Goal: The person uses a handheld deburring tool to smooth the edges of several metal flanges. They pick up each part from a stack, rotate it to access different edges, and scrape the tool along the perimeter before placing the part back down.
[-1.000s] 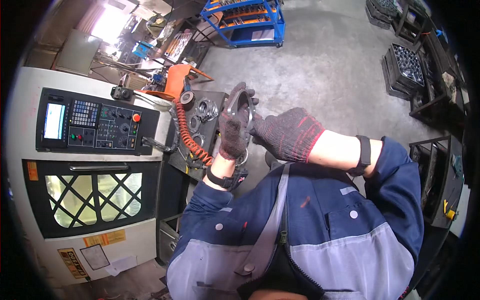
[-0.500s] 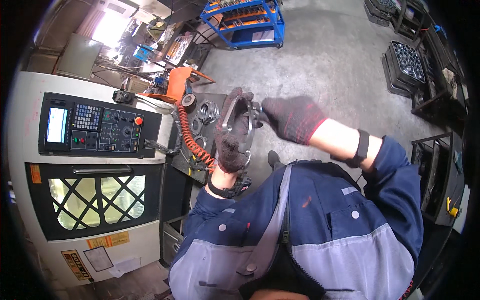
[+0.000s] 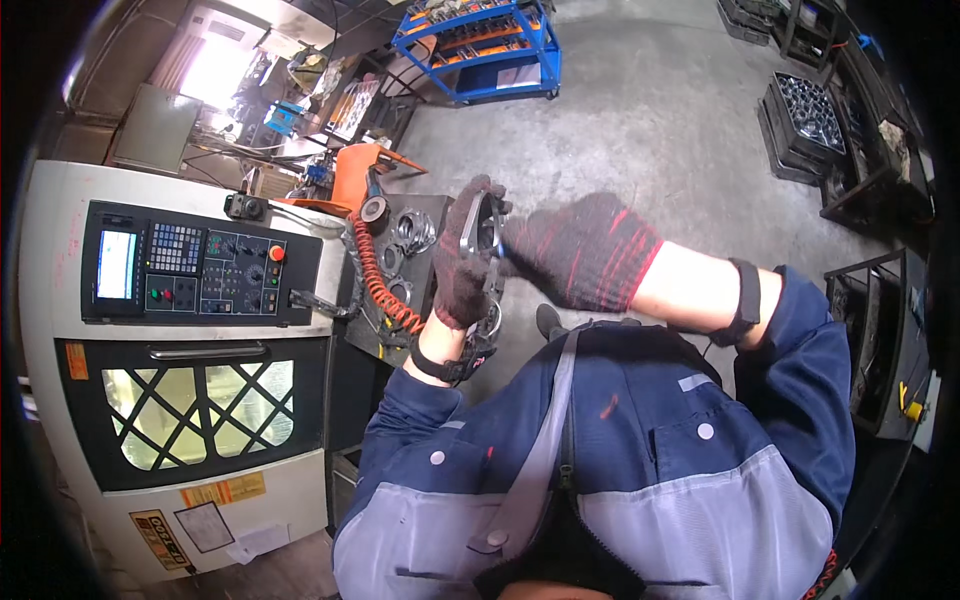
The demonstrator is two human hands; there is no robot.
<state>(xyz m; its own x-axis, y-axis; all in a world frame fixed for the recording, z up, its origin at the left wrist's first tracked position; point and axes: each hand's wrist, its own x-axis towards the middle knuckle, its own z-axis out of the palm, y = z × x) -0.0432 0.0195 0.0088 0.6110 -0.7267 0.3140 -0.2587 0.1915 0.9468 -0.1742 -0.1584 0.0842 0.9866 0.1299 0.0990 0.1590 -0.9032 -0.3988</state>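
My left hand (image 3: 455, 270), in a dark knit glove, is closed around a metal ring-shaped part (image 3: 469, 230) with an open middle. It holds the part tilted up in front of my body. My right hand (image 3: 590, 255), in a matching glove with red streaks, is closed against the part's right side. Its fingertips are partly hidden there, and what they pinch cannot be made out. Left of my left hand, several metal rings (image 3: 413, 228) lie on a dark bench (image 3: 432, 208).
An orange coiled hose (image 3: 372, 272) and a tool with a round head (image 3: 374, 208) are at the bench. A machine with a control panel (image 3: 190, 262) stands left. Behind are an orange chair (image 3: 355, 175) and a blue cart (image 3: 510, 75); crates of metal parts (image 3: 808, 112) stand right.
The ring part has turned more edge-on in my left hand. My right hand has shifted slightly left, closer against it, and a small metal piece seen at its fingertips is now mostly hidden.
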